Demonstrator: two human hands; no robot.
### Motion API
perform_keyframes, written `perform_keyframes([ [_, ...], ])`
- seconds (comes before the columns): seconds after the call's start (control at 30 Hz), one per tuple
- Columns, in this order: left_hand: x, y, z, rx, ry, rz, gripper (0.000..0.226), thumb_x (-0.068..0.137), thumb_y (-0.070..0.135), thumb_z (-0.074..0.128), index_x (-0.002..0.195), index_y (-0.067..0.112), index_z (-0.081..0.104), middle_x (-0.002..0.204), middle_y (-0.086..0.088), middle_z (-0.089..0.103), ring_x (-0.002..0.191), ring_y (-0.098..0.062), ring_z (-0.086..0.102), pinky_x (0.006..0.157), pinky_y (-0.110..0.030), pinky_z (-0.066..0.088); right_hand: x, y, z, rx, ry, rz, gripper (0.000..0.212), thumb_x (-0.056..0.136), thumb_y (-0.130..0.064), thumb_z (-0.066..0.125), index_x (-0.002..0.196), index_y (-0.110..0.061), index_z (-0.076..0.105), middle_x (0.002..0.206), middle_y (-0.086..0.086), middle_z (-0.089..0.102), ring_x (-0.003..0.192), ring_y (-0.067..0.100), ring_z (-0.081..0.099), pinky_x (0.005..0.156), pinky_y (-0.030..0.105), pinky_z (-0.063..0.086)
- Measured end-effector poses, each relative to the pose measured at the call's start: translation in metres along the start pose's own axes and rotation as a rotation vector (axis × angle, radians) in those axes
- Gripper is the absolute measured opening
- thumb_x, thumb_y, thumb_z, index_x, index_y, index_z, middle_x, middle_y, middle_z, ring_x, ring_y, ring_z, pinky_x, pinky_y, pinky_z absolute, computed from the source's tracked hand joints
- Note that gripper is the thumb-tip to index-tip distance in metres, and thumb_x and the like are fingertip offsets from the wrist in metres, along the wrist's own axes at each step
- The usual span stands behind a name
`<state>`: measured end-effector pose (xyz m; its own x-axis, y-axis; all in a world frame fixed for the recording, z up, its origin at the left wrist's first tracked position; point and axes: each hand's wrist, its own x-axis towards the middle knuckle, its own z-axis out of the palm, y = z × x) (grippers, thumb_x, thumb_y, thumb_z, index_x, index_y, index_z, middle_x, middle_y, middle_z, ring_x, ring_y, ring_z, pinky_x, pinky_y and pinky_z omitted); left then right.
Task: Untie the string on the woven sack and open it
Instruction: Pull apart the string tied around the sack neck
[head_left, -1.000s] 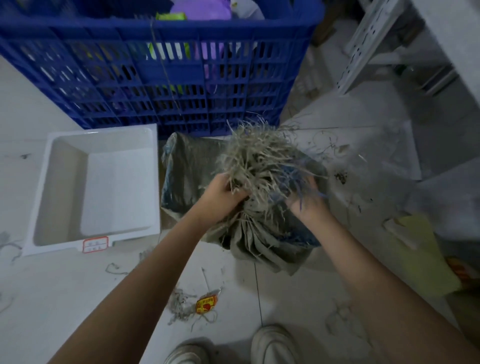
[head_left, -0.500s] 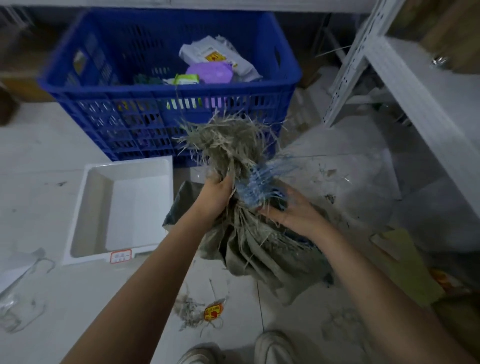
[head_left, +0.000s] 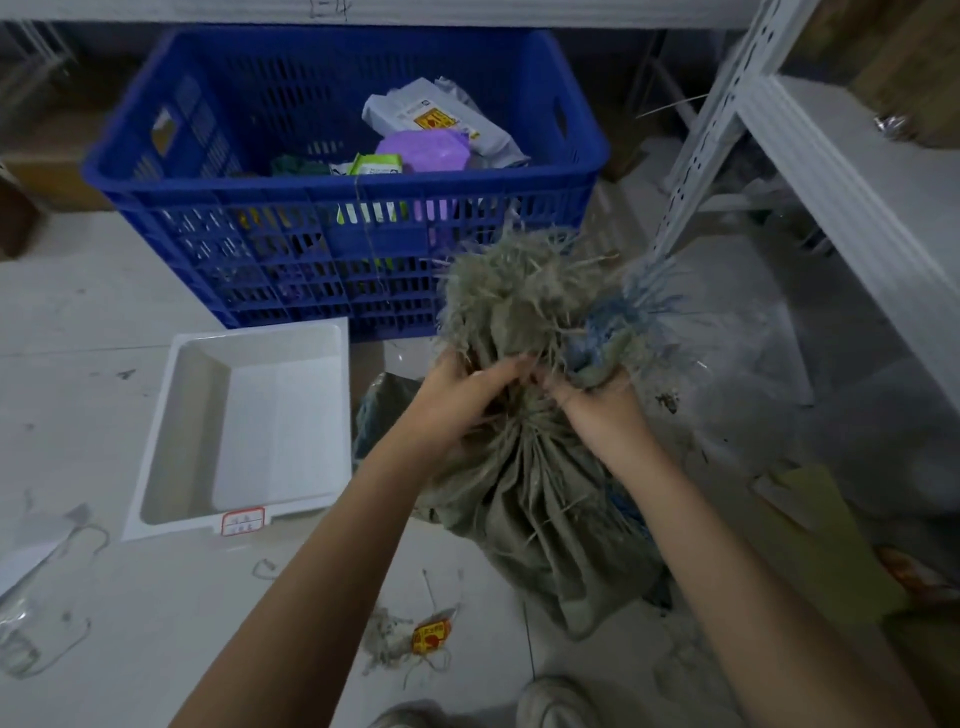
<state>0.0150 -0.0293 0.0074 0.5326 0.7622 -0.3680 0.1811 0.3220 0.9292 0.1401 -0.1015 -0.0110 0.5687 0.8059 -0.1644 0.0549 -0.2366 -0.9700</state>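
Dim, cool indoor light with a bluish cast and no hard shadows. The white tray (head_left: 249, 431) at left centre is the brightest patch, evenly lit without glare. The frayed sack top (head_left: 519, 291) is smeared by motion blur. Wide-angle distortion bows the shelf frame (head_left: 706, 150) at upper right. Corners fall dark and soft.

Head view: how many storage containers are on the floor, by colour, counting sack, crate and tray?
Blue: 1, the crate
White: 1, the tray
Grey-green: 1, the sack
Total: 3
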Motion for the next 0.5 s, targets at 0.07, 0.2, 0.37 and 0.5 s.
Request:
perform_keyframes([
  [0.07,0.000,-0.008,-0.004,0.004,-0.143,-0.036,0.044,0.078,0.027,0.070,0.118,0.018,0.053,0.110,0.000,0.067,0.102,-0.015,0.065,0.086,-0.028,0.053,0.001,-0.003,-0.003,0.045,0.080,-0.017,0.042,0.086,-0.015,0.066,0.125,-0.015,0.050,0.096,-0.013,0.050,0.100,0.004,0.044,0.060,-0.006,0.035],
  [0.2,-0.004,-0.024,0.004,0.292,-0.302,0.085,0.070,0.073,0.016,0.077,0.133,0.014,0.040,0.122,0.001,0.059,0.108,-0.009,0.059,0.088,-0.018,0.048,0.007,-0.003,0.001,0.049,0.214,0.029,0.041,0.083,-0.021,0.069,0.121,-0.008,0.058,0.101,-0.003,0.060,0.103,0.013,0.058,0.077,0.014,0.043],
  [0.37,-0.005,-0.030,0.007,0.277,-0.176,0.158,0.045,0.075,0.016,0.076,0.113,0.017,0.053,0.097,0.016,0.061,0.089,0.007,0.058,0.077,-0.006,0.049,0.019,-0.008,-0.006,0.117,0.280,0.095,0.045,0.086,-0.023,0.065,0.123,-0.003,0.049,0.102,-0.002,0.049,0.101,0.011,0.051,0.083,0.021,0.037],
  [0.5,-0.005,-0.032,0.010,0.240,-0.075,0.231,0.028,0.078,0.011,0.072,0.102,0.015,0.058,0.094,0.009,0.065,0.089,0.002,0.061,0.082,-0.010,0.049,0.025,-0.017,-0.004,0.197,0.273,0.075,0.041,0.088,-0.018,0.063,0.124,-0.004,0.047,0.092,-0.008,0.047,0.098,0.010,0.047,0.084,0.019,0.036],
])
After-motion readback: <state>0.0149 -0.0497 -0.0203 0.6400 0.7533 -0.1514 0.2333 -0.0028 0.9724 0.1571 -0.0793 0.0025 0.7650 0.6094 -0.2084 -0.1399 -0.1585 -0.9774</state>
